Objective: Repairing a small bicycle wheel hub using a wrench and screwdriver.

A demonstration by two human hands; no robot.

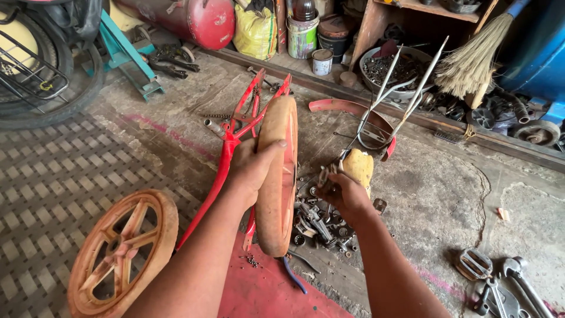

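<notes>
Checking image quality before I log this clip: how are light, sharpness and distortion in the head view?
Head view: even, soft daylight, no hard shadows or glare; the left hand on the dusty orange plastic wheel is sharp, the right hand slightly soft; wide-angle bending shows at the edges, as on the grey checkered floor mat.

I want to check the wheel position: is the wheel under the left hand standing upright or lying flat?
Upright. The wheel stands on its edge in the red frame, and the left hand grips its tyre from the side.
</notes>
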